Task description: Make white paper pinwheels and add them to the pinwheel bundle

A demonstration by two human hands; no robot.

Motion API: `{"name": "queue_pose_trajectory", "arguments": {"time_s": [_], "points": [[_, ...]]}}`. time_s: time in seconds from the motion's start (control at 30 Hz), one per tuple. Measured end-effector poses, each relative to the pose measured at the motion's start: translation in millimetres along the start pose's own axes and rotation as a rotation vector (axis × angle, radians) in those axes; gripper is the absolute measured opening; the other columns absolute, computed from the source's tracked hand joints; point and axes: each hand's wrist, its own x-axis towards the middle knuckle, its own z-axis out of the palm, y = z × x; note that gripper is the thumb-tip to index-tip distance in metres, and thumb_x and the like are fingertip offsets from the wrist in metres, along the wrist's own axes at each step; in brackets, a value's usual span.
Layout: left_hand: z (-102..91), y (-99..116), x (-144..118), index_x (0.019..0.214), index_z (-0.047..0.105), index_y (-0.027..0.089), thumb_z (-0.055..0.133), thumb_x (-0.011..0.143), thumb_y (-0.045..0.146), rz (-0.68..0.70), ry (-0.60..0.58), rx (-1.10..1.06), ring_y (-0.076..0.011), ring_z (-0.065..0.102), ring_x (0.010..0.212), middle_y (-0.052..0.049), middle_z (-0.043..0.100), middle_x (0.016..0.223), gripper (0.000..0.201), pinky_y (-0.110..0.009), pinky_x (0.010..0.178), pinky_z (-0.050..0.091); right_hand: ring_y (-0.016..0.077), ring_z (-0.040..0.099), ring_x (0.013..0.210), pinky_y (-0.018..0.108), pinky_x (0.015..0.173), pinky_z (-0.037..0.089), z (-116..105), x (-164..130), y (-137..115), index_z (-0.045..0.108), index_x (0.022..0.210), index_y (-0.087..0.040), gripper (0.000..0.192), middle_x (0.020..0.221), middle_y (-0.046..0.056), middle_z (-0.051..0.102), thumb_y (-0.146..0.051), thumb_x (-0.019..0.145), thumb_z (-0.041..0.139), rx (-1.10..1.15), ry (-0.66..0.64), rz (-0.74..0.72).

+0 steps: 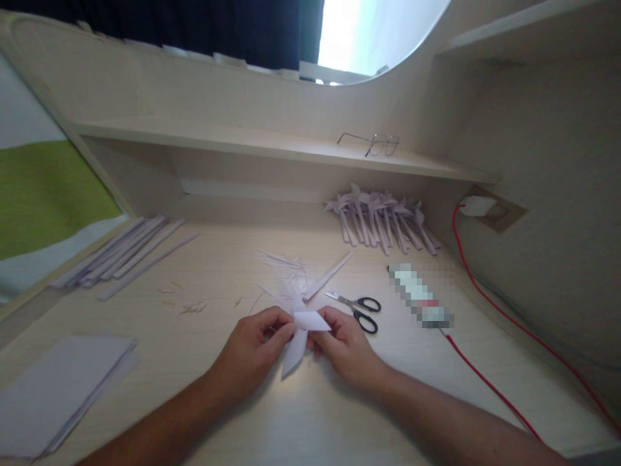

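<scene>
Hands: the left hand (259,336) is closing thumb and index finger in a tight pinch near the middle of the folded paper piece (310,320); the right hand (342,340) is curling partly closed about its right side, its rear fingers hiding from view.
Pinch: handling it well is probably meaning light fingertip pressure at the centre, left side steadying, right side adjusting one blade, without crushing the points or the creases.
Folded paper piece: it is sitting between the hands, just above the tabletop (242,226), the left hand gripping from 9 o'clock, the right from 3; blades are pointing towards 3 and 7 o'clock.
Narrow paper strip: from the piece, the strip (332,273) is slanting towards 1 o'clock; whether it is joining on, I cannot tell.
Paper scraps: thin scraps (288,266) are lying near 12 o'clock.
Scissors: these (348,301) are resting at 2 o'clock, near the right hand.
Pinwheel pile: finished-looking pinwheels (383,220) are lying together farther off, at 1 o'clock.
Paper sticks: the sticks (121,252) are lying side by side at 10 o'clock.
Paper stack: flat sheets (63,388) are lying at 8 o'clock.
</scene>
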Motion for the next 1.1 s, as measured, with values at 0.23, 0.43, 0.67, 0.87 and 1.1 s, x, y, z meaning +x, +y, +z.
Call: {"name": "queue_pose_trajectory", "arguments": {"time_s": [0.23, 0.43, 0.67, 0.87, 1.1], "points": [[1.0, 3, 3, 0.090, 0.076, 0.020, 0.062, 0.093, 0.034, 0.012, 0.007, 0.041, -0.0189, 0.067, 0.081, -0.002, 0.076, 0.084, 0.020, -0.029, 0.075, 0.049, 0.0125, 0.057, 0.063, 0.024, 0.060, 0.045, -1, -1, -2, 0.064, 0.079, -0.017, 0.011, 0.071, 0.000, 0.064, -0.026, 0.086, 0.065, -0.018, 0.008, 0.003], [-1.5, 2, -1, 0.093, 0.076, 0.021, 0.062, 0.094, 0.029, 0.063, 0.038, 0.133, -0.0179, 0.068, 0.081, -0.002, 0.077, 0.090, 0.016, -0.029, 0.074, 0.050, 0.0133, 0.060, 0.062, 0.025, 0.060, 0.049, -4, 1, -2, 0.065, 0.080, -0.018, 0.024, 0.070, 0.000, 0.065, -0.039, 0.090, 0.069, 0.032, -0.010, 0.008], [-2.2, 8, -4, 0.092, 0.074, 0.020, 0.062, 0.094, 0.025, 0.213, 0.106, 0.303, -0.0161, 0.065, 0.076, -0.002, 0.073, 0.084, 0.013, -0.028, 0.071, 0.050, 0.0127, 0.058, 0.059, 0.026, 0.059, 0.048, -9, 1, -3, 0.065, 0.080, -0.017, 0.034, 0.066, 0.000, 0.065, -0.049, 0.089, 0.073, 0.042, -0.062, -0.003], [-2.3, 8, -7, 0.095, 0.073, 0.019, 0.060, 0.095, 0.022, 0.345, 0.106, 0.349, -0.0159, 0.066, 0.079, -0.003, 0.073, 0.085, 0.013, -0.029, 0.074, 0.050, 0.0131, 0.059, 0.056, 0.026, 0.057, 0.048, -8, -2, -9, 0.064, 0.079, -0.018, 0.032, 0.063, -0.001, 0.063, -0.047, 0.091, 0.069, 0.049, -0.089, 0.016], [-2.1, 9, -8, 0.095, 0.072, 0.017, 0.061, 0.095, 0.020, 0.376, 0.095, 0.360, -0.0168, 0.066, 0.081, -0.005, 0.072, 0.087, 0.011, -0.029, 0.076, 0.050, 0.0108, 0.049, 0.051, 0.024, 0.052, 0.039, -9, -4, -10, 0.059, 0.074, -0.019, 0.032, 0.056, -0.004, 0.055, -0.043, 0.092, 0.066, -0.007, -0.073, 0.009]]}}
